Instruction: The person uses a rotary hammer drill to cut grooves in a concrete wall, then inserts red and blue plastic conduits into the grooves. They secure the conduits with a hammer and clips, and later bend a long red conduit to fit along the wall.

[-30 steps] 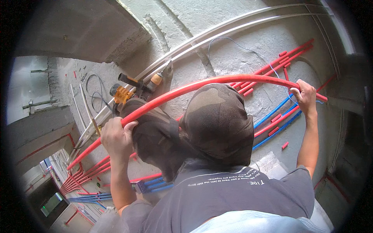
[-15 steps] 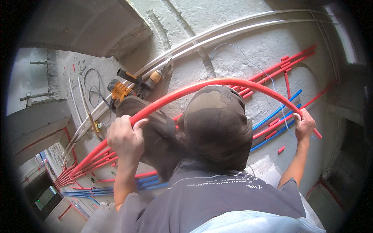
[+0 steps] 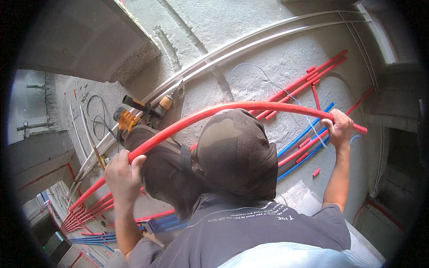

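A long red conduit pipe [image 3: 232, 106] arches over my bent knee [image 3: 237, 147], which is in dark camouflage trousers. My left hand [image 3: 124, 175] is closed around the pipe left of the knee, thumb along its near side. On the far right my right hand [image 3: 338, 128] grips it close to its free end, which sticks out a little past the fist. Beyond my left hand the pipe runs down toward a bundle of red pipes [image 3: 73, 223] at the lower left.
An orange and black power tool [image 3: 129, 118] lies on the concrete floor beyond my leg. Long white pipes [image 3: 250, 42] cross the floor behind. Red pipes [image 3: 308, 78], blue pipes [image 3: 308, 131] and short red offcuts [image 3: 316, 172] lie to the right. A concrete block [image 3: 85, 40] stands upper left.
The red conduit pipe has a flatter bow than before. My left hand has moved left and down, and my right hand slightly left and up. The whole view has shifted a little.
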Motion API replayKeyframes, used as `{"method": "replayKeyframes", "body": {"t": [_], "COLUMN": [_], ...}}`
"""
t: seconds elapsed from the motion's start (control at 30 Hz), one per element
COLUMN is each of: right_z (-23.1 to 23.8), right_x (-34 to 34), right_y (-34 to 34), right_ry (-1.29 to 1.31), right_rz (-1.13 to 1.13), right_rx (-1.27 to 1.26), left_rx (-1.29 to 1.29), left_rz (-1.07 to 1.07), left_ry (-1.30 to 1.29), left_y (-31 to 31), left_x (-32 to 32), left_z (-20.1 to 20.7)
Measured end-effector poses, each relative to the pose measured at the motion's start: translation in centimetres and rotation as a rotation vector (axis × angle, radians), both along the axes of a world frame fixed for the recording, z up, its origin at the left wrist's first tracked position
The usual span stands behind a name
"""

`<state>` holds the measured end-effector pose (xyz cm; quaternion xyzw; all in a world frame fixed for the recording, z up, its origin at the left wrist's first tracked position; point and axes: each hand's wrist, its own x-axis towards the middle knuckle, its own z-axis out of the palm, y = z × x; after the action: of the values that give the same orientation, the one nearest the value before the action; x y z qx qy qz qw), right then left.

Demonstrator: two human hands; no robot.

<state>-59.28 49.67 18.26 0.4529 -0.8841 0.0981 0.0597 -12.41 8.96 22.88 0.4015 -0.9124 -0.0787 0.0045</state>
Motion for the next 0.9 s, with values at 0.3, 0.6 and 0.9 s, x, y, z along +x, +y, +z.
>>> {"method": "replayKeyframes", "body": {"t": [0.3,0.6,0.9], "right_z": [-1.4,-2.2,-1.1], "right_x": [-3.2,2.7,0.3], "right_y": [-3.5,0.6,-2.7], "right_ry": [-0.079,-0.068,-0.077], "right_rz": [0.151,-0.108,-0.017], "right_rx": [-0.083,-0.099,-0.093], "left_rx": [1.759,1.948,2.038], "left_rz": [-0.001,0.163,0.157], "left_ry": [-0.093,0.152,0.174], "left_y": [-5.7,-0.5,-2.7], "left_x": [-8.3,-8.5,-10.8], "left_z": [0.4,-1.1,-1.6]}}
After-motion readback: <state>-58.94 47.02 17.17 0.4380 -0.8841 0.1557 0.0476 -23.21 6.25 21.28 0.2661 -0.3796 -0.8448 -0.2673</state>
